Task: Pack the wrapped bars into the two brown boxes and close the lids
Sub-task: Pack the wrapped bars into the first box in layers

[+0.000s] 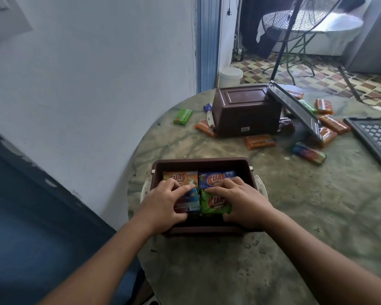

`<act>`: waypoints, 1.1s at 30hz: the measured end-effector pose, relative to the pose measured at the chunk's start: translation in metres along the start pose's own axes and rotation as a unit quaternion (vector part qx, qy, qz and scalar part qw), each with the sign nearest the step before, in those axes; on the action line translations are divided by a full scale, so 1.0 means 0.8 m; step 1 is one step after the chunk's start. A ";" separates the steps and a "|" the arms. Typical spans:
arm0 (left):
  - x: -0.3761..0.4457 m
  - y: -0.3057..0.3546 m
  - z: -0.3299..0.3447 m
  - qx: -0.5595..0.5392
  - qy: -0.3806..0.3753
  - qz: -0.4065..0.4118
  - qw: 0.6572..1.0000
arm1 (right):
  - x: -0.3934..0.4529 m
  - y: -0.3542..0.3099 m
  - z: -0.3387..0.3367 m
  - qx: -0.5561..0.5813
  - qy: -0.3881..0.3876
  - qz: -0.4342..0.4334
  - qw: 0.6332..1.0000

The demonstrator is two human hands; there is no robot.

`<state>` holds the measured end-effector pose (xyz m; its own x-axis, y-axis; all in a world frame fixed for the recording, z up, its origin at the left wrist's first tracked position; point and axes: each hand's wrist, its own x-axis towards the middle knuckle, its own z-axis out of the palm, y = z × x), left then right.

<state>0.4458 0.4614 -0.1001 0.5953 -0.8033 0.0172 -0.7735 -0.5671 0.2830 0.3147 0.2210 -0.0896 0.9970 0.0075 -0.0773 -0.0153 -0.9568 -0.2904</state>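
I am looking down at a round mottled table (295,216) that fills the view from 3 to 6 o'clock. At centre sits the near brown box (201,164), lid off, with four wrapped bars inside, two rows side by side. At 1 o'clock, well apart, the second brown box (244,111) lies tipped over, a grey lid (295,108) leaning against it. Loose bars (260,142) lie scattered around it, an orange one nearest.

My left hand (163,203) lies flat with fingers curled, pressing a blue bar (190,202) in the near row. My right hand (240,199) does the same on a green bar (215,202) just beside it. Neither hand looks to be lifting anything.

The loose bars lie at 1 to 2 o'clock from my hands, so I judge the right hand nearer. The orange bar's long axis runs roughly left to right.
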 end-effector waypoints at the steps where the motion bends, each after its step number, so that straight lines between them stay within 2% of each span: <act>1: -0.001 0.001 0.000 -0.003 0.001 0.000 1.000 | 0.000 0.000 0.000 -0.005 0.002 0.005 1.000; 6: -0.006 0.005 -0.005 -0.041 0.033 0.026 0.998 | -0.002 0.001 0.002 -0.003 0.013 0.016 1.000; 9: -0.009 0.007 -0.013 -0.125 0.048 0.030 0.990 | -0.002 0.001 0.001 0.004 0.014 0.016 1.000; 12: -0.006 0.003 -0.024 -0.204 0.032 -0.005 0.978 | -0.004 0.000 0.002 0.020 0.036 0.014 0.999; 14: 0.003 0.004 -0.042 -0.320 -0.012 -0.059 0.946 | -0.004 -0.001 0.001 0.028 0.054 0.021 0.998; 16: 0.012 0.006 -0.061 -0.431 -0.091 -0.119 0.890 | -0.004 -0.002 0.000 0.026 0.060 0.028 0.997; 18: 0.021 0.003 -0.072 -0.441 -0.152 -0.145 0.872 | -0.004 -0.001 -0.001 0.024 0.052 0.026 0.998; 21: 0.030 0.001 -0.074 -0.346 -0.206 -0.137 0.905 | -0.003 -0.001 -0.003 0.019 0.038 0.019 0.999; 24: 0.035 0.012 -0.070 -0.252 -0.220 -0.112 0.936 | -0.004 -0.003 -0.002 0.008 0.045 0.021 0.999; 28: 0.035 0.013 -0.061 -0.229 -0.211 -0.104 0.945 | -0.005 -0.004 -0.001 -0.003 0.049 0.026 0.998; 30: 0.033 0.008 -0.053 -0.211 -0.180 -0.094 0.956 | -0.005 -0.004 0.000 -0.005 0.050 0.030 0.998; 33: 0.025 0.002 -0.034 -0.123 -0.089 -0.043 0.987 | -0.005 -0.005 0.000 -0.011 0.046 0.037 0.998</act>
<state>0.4626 0.4495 -0.0732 0.5917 -0.7858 -0.1798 -0.6325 -0.5909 0.5008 0.3110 0.2246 -0.0880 0.9960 -0.0889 -0.0087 -0.0880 -0.9597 -0.2669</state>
